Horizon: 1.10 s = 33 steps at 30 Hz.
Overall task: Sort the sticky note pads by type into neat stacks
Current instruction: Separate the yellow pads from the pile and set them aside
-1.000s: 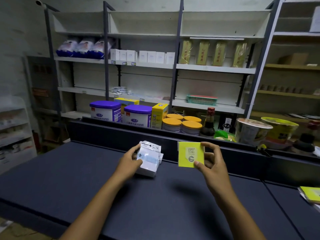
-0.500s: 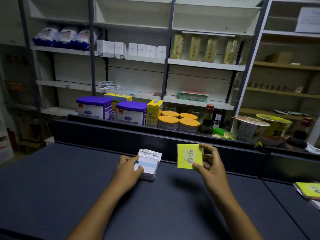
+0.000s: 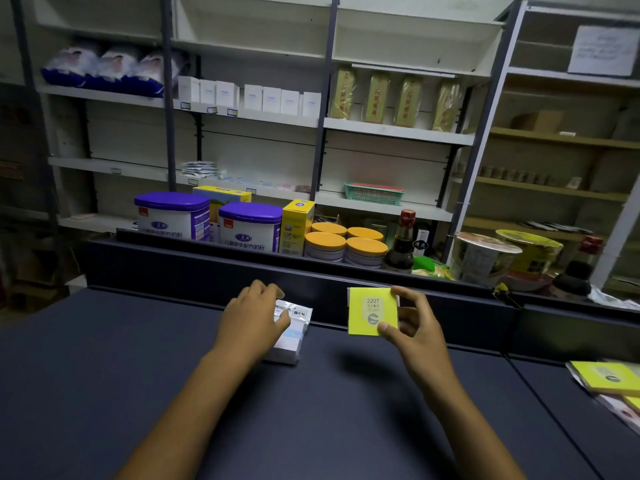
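**Sorting under way: white stack set down, yellow pad in the air**

Sorting looks to be at the point where one type has its place and the second needs one. The left hand lies over a small stack of white wrapped pads on the dark counter, just before the raised back ledge; its fingers curve over the top and far edge of the stack, though whether they grip or only press cannot be told. The right hand holds a yellow sticky note pad upright above the counter, label towards the camera, pinched by its right edge between thumb below and fingers above. At the far right edge of the counter lie more yellow pads with other pads half hidden under them.

By my judgement the next move is to lay the yellow pad flat, apart from the white stack, to start or join a yellow stack, and then square up its edges.
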{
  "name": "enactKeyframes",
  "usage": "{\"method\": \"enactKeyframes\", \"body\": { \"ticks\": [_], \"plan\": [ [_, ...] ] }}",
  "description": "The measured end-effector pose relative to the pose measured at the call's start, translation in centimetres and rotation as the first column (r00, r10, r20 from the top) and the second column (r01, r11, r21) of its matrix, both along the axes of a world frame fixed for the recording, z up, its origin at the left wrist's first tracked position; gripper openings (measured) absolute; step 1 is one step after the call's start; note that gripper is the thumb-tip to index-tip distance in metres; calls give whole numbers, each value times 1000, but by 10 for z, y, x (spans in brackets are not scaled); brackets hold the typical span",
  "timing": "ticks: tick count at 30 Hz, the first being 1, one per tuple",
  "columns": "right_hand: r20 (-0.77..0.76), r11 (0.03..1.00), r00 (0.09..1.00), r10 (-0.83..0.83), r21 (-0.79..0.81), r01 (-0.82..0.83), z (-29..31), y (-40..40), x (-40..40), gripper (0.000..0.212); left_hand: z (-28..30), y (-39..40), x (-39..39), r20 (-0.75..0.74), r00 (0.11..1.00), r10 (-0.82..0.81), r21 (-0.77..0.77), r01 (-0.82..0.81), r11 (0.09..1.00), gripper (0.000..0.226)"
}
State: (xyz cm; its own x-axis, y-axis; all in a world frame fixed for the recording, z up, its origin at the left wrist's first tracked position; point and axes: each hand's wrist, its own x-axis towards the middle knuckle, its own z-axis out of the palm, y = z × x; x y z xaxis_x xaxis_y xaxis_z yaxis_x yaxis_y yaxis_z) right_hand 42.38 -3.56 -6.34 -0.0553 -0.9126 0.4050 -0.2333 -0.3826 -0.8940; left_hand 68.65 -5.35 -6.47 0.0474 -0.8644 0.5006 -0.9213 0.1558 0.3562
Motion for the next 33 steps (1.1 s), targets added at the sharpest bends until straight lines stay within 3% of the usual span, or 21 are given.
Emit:
{"method": "enactKeyframes", "body": {
  "ticks": [3, 6, 11, 15, 20, 28, 33],
  "plan": [
    [-40, 999, 999, -18, 29, 19, -5, -3, -2, 54, 5, -6, -15, 128, 991, 35, -85, -24, 996, 32],
    [-30, 997, 1000, -5, 82, 8, -18, -5, 0, 53, -5, -5, -25, 56, 998, 20, -168, -11, 986, 26],
    [-16, 974, 997, 70, 215, -65, -33, -11, 12, 51, -16, 0, -23, 8, 1000, -17, -176, 18, 984, 21],
    [-190, 969, 981, 36, 246, 12, -38, -12, 16, 46, -17, 2, -19, -1, 1000, 4, -168, -4, 986, 20],
    [-443, 972, 896, -31, 193, 130, -42, -12, 10, 44, -19, 3, -22, -2, 1000, -5, -137, 4, 991, 21],
    [-642, 968, 765, -42, 164, 191, -52, -16, 6, 49, -23, 4, -26, -2, 1000, 1, -110, -1, 994, 21],
    [-622, 973, 782, -28, 163, 164, -52, -14, 3, 47, -24, 5, -31, 1, 1000, -17, -106, 17, 994, 21]
  ]
}}
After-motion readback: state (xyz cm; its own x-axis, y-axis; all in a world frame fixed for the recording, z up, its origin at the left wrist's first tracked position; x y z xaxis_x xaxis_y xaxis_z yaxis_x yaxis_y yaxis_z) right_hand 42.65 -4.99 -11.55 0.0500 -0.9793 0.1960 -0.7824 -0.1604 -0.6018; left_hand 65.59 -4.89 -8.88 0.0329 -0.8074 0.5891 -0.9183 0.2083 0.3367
